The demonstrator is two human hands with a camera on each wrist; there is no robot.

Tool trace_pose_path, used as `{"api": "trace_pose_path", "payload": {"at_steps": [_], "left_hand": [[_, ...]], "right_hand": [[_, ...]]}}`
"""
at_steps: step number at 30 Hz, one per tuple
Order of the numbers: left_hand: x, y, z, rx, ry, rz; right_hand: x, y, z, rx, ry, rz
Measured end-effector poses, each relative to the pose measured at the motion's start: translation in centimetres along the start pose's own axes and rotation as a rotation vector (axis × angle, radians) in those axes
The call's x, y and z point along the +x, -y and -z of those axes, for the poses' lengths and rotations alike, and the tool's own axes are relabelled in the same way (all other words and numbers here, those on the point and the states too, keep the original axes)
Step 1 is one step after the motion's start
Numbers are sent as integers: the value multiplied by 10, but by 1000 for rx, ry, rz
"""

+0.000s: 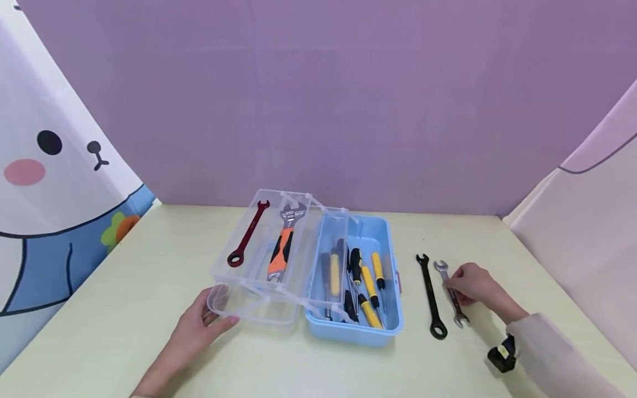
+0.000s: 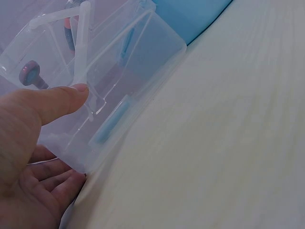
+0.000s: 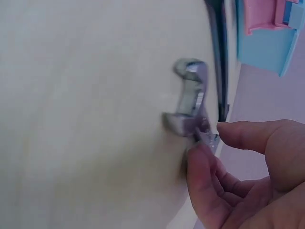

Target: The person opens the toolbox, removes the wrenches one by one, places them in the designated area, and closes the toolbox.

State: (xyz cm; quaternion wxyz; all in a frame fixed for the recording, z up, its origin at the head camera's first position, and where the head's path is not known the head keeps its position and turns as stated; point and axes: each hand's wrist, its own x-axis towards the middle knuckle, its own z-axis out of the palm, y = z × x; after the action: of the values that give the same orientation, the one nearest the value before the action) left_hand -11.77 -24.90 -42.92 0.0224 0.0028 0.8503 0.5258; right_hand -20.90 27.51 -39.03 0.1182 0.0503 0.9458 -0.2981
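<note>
My left hand (image 1: 191, 329) holds the near left end of the clear plastic tray (image 1: 234, 279) hinged out of a toolbox. Its thumb (image 2: 71, 98) lies over the tray's edge, with the other fingers at its underside. On that tray are a dark red wrench (image 1: 247, 236) and an orange-handled adjustable wrench (image 1: 282, 249). To the right, my right hand (image 1: 476, 286) pinches a silver wrench (image 3: 193, 93) near its middle, low over the table. A black wrench (image 1: 432, 298) lies just left of it. Fingers partly hide the silver wrench's shaft.
The blue toolbox (image 1: 348, 333) stands in the middle of the pale table (image 1: 259, 365). Several yellow-and-black screwdrivers (image 1: 370, 314) lie inside. A small black device (image 1: 502, 355) is at the right wrist. A purple backdrop (image 1: 318, 110) rises behind the table.
</note>
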Motion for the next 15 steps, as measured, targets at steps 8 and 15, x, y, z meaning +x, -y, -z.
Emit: {"api": "trace_pose_path", "payload": {"at_steps": [8, 15], "left_hand": [[-1, 0, 0, -6, -7, -19], [0, 0, -1, -8, -8, -19]], "right_hand": [[2, 15, 13, -9, -17, 30], [5, 35, 21, -18, -17, 75]]}}
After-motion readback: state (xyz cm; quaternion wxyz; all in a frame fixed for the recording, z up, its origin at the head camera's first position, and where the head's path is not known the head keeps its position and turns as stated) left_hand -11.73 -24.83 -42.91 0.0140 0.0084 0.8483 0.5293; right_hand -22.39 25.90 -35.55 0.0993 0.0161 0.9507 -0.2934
